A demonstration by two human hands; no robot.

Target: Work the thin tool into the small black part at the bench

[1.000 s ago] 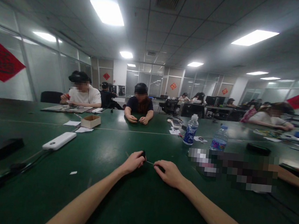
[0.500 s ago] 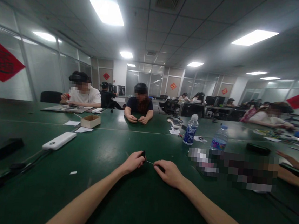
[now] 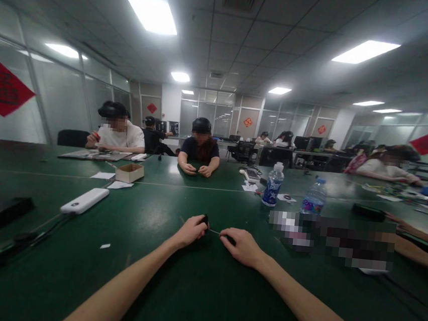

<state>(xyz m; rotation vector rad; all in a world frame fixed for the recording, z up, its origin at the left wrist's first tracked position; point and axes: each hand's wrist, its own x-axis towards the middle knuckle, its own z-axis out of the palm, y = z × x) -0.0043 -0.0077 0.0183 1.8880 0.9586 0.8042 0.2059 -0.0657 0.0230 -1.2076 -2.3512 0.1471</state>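
Note:
My left hand [image 3: 190, 231] is closed around a small black part [image 3: 205, 219], and the fingers cover most of it. Opposite, my right hand [image 3: 243, 246] grips a thin screwdriver [image 3: 214, 231]. Its dark handle lies mostly inside the palm, and its slim metal shaft points left to the black part. Whether the tip touches the part or sits in it is too small to tell. Both hands are low over the green table [image 3: 171, 287], near its middle.
To the left are a white power bank [image 3: 85, 201] with cables, a black box [image 3: 3, 212] and a small cardboard box [image 3: 130, 173]. Two bottles, one blue-labelled [image 3: 272, 185] and one clear [image 3: 314, 198], stand right. A co-worker [image 3: 200, 149] sits opposite; another person's arm [image 3: 417, 246] reaches in at right.
My hands, the black part and the screwdriver hold nearly the same place. The view has shifted very slightly. At the right, the other person's arm has moved a little.

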